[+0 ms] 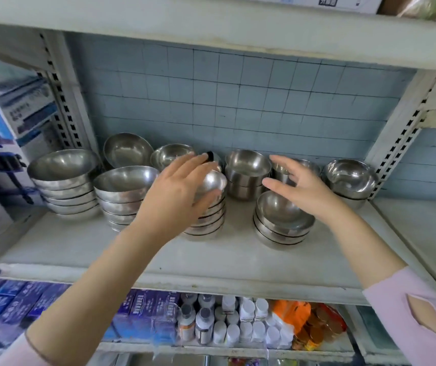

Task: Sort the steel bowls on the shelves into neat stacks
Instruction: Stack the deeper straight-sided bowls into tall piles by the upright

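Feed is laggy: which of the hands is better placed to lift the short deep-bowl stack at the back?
Right, probably. The right hand is open right beside that deep-bowl stack, while the left hand is draped over another stack's top bowl.

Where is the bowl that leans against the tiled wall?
The leaning bowl stands at the back left of the shelf, behind the two tall left-hand stacks.

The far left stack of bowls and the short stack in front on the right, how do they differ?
The far left stack is taller, with more nested bowls; the front right stack is lower, with fewer. The left stack's bowls look wider and its top bowl tips toward the camera, while the right stack's top bowl sits nearly level. The right hand hovers just above the right stack; no hand is near the left one. Both are shiny steel on the same shelf.
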`<action>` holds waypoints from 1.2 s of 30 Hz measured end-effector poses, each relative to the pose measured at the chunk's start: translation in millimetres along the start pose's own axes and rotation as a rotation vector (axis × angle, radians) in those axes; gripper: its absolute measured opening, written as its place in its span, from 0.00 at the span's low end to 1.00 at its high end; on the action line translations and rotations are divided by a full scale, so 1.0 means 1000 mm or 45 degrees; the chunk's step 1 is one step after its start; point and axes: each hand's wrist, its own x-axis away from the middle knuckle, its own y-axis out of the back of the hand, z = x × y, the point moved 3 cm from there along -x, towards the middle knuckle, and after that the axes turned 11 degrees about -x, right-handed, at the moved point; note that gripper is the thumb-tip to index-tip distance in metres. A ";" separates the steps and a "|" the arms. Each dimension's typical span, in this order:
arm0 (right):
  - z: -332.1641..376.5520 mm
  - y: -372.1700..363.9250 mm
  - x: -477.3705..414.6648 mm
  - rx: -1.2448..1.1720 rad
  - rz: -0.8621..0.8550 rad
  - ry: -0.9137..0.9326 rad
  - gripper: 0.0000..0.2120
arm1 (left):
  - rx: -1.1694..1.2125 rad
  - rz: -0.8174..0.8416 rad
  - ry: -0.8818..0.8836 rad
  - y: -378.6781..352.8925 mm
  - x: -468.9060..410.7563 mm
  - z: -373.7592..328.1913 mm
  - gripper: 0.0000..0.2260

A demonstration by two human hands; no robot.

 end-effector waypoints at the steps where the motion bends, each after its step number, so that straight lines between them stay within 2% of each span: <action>1: 0.005 -0.004 -0.008 0.029 0.037 0.005 0.43 | -0.035 0.140 0.066 -0.003 -0.007 0.008 0.29; 4: 0.019 -0.014 -0.043 0.113 0.151 0.022 0.46 | -0.087 0.576 0.236 -0.017 -0.018 0.023 0.39; 7: 0.024 -0.022 -0.088 0.189 0.266 0.014 0.52 | -0.092 0.793 0.314 -0.025 -0.027 0.025 0.43; 8: 0.023 -0.025 -0.104 0.213 0.315 -0.001 0.52 | -0.087 0.830 0.332 -0.027 -0.029 0.025 0.45; 11: 0.017 -0.037 -0.151 0.362 0.493 -0.052 0.40 | -0.088 0.926 0.389 -0.028 -0.033 0.025 0.52; 16: 0.011 -0.065 -0.207 0.679 0.746 -0.120 0.38 | -0.098 0.988 0.425 -0.031 -0.038 0.026 0.53; 21: 0.007 -0.087 -0.227 0.997 0.818 -0.086 0.36 | -0.108 0.984 0.452 -0.031 -0.037 0.025 0.53; 27: 0.004 -0.095 -0.237 0.913 0.780 -0.132 0.33 | -0.103 0.931 0.457 -0.032 -0.035 0.027 0.52; 32: 0.002 -0.095 -0.236 0.733 0.628 -0.141 0.27 | -0.096 0.932 0.451 -0.031 -0.036 0.026 0.51; 36: 0.004 -0.095 -0.234 0.747 0.468 -0.117 0.25 | -0.087 0.970 0.432 -0.032 -0.037 0.027 0.52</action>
